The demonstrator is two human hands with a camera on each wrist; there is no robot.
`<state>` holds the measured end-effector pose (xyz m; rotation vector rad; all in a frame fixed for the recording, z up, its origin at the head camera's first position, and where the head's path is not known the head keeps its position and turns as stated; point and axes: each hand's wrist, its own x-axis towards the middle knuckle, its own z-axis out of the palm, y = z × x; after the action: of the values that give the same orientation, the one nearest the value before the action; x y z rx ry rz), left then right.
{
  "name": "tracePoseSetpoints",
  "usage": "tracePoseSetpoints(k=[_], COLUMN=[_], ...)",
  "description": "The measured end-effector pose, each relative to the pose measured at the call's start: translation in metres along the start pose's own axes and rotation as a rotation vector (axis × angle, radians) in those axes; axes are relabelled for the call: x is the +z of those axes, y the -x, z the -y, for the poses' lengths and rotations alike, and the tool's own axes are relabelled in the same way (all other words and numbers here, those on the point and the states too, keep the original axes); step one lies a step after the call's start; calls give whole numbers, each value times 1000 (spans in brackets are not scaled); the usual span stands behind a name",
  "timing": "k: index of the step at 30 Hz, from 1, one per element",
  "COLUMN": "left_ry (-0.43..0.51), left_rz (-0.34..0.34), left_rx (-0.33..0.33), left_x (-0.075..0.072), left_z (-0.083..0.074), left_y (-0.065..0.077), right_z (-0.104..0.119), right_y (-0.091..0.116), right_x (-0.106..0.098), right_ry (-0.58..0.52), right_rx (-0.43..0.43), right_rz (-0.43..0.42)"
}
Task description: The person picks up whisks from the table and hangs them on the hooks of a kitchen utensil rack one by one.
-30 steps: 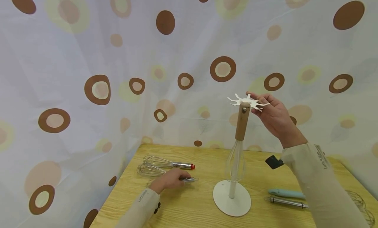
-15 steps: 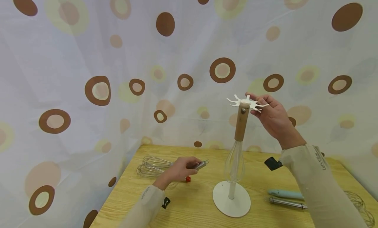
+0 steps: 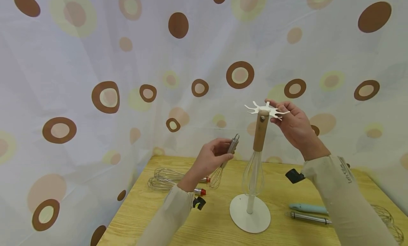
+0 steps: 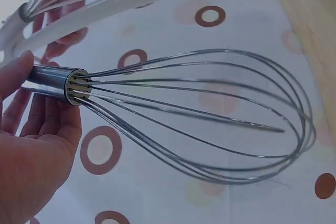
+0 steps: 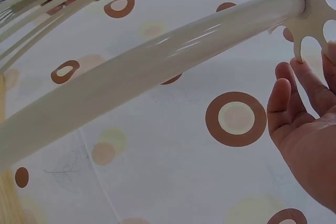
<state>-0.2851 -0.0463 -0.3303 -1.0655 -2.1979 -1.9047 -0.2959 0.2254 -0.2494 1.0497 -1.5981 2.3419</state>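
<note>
Left hand: your left hand (image 3: 208, 157) holds the metal whisk (image 3: 234, 144) by its handle, thumb on one side, fingers on the other.
Metal whisk: raised above the bench (image 3: 216, 224), just left of the stand, wires tilted down; the grip leaves its end loop free.
Right hand: your right hand (image 3: 294, 124) pinches the right arms of the hooked top (image 5: 316, 11), likely to steady it.
Stand: the white stand (image 3: 250, 223) is upright on its round base and bears the wooden whisk (image 3: 261, 132), handle up, wires down in front of the pole.
Left side: two red-tipped whisks (image 3: 200, 192) lie together, wires left, handles right, partly behind your left hand.
Right side: a blue handle (image 3: 307, 209) lies just beyond a steel handle (image 3: 309, 218), ends towards the stand, perhaps for easy grasping; your right sleeve (image 3: 345, 196) hides where the wires join.
</note>
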Motion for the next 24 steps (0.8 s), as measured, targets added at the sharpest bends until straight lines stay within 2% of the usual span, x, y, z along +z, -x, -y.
tracePoseSetpoints(k=[6,13,17,19,24], left_ry=[58,88,86,79,67], left_rz=[-29,-45,-55,-54,-51], left_rx=[58,122,130,129,140], left_x=[6,9,10,11,12], left_z=[-21,-33,-37,-39,-45], left_y=[-16,-25,-27,-28,-32], right_z=[1,1,2,2,1], right_y=[1,3,4,6,10], right_x=[0,2,2,2,5], right_ry=[33,92,47,3,24], right_rx=[-18,-81,-155,-203,-303], right_rz=[-11,-70,-83,-62,-22])
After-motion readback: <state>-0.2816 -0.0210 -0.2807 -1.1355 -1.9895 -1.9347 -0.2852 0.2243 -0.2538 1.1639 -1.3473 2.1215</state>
